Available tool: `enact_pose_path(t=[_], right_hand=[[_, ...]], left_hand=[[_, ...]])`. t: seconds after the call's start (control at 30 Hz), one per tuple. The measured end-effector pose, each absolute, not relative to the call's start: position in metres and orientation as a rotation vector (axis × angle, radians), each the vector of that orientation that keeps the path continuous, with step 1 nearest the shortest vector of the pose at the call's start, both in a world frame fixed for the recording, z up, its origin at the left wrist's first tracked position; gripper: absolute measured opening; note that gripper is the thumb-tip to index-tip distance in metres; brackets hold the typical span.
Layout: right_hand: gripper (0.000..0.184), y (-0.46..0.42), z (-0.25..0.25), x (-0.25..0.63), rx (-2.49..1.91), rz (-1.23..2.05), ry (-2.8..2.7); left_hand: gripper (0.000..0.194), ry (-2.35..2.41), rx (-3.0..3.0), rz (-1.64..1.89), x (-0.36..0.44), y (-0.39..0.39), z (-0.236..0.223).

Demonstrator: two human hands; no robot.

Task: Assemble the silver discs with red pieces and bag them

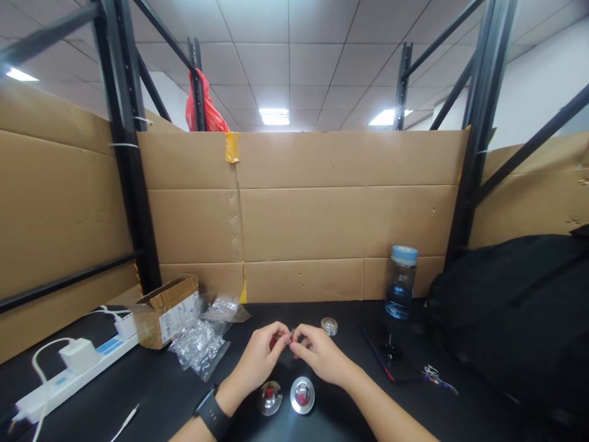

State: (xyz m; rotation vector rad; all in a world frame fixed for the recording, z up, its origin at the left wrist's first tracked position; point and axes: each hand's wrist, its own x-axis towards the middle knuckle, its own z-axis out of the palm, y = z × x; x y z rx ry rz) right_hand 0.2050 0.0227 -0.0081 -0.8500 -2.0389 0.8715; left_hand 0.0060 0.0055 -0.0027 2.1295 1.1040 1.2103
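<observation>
My left hand [265, 351], with a dark watch on its wrist, is closed in a pinch over the middle of the black table. Opposite it, my right hand [317, 352] pinches too, and the fingertips of both meet at a small item with a thin, light edge and some red, mostly hidden by the fingers. Below the hands lie two round, shiny pieces: a clear disc with a red centre [270, 398] and a silver-rimmed disc with a red centre [302, 395]. A third round, clear piece [329, 326] rests beyond my right hand.
An opened cardboard box [168, 310] and crumpled clear plastic bags [202, 344] lie left, beside a white power strip [78, 368]. At right are a water bottle [400, 282], a dark flat object [391, 353], keys [437, 377] and a black bag [515, 307]. Cardboard walls [304, 221] enclose the table.
</observation>
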Motion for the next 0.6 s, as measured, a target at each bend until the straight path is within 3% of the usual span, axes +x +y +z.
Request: enact_pose_path(t=[0.6], right_hand=[[0.017,0.0201,-0.0044,0.2068,-0.912,0.549,-2.325]], left_hand=[[0.014,1.107,2.252,1.11,0.0051,0.0,0.0051]])
